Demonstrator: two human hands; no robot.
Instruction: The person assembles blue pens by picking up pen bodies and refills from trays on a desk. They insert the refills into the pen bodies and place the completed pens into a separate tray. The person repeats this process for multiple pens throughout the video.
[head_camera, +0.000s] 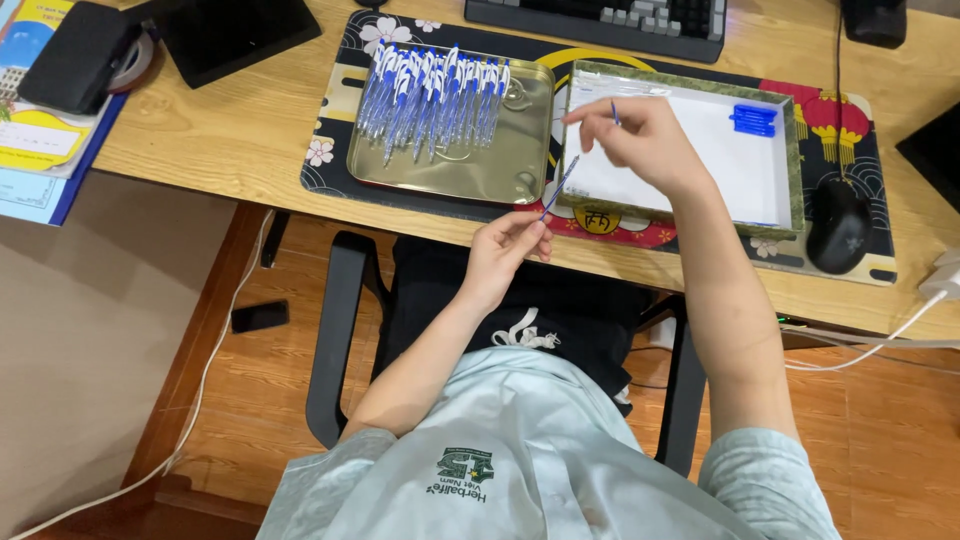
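We see a gold tray stacked with blue pens. Our left hand pinches a refill near the desk edge. Our right hand pinches a small blue piece above the white box holding blue caps.

You are sitting at a home desk or small office: a wooden desktop is carrying a keyboard, a computer mouse on a patterned desk mat, with books lying alongside and a wood floor showing below.
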